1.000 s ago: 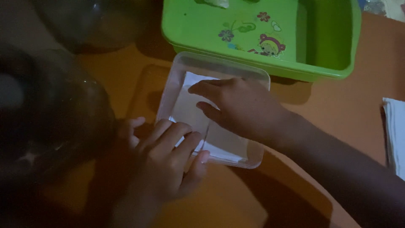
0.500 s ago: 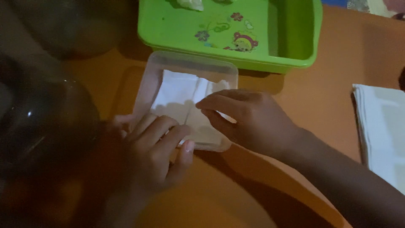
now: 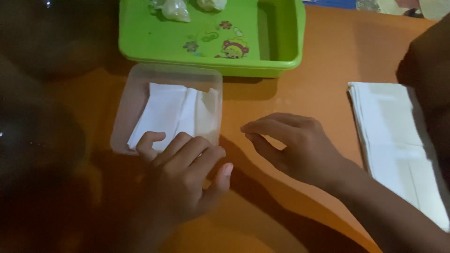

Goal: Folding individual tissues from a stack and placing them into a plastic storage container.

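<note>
A clear plastic container (image 3: 136, 93) lies on the orange table, with white folded paper (image 3: 168, 112) lining its inside. My left hand (image 3: 185, 178) rests on the container's near edge, fingers curled over the rim and touching the paper. My right hand (image 3: 295, 145) hovers just right of the container, above the table, fingers loosely bent and holding nothing.
A green plastic tray (image 3: 281, 42) with small wrapped white lumps (image 3: 176, 8) stands behind the container. A stack of white folded paper sheets (image 3: 398, 136) lies at the right. Dark rounded objects (image 3: 37, 131) fill the left side.
My right hand has lifted out of the container and moved right, off the paper. My left hand stays on the container's near edge. The view has shifted right.
</note>
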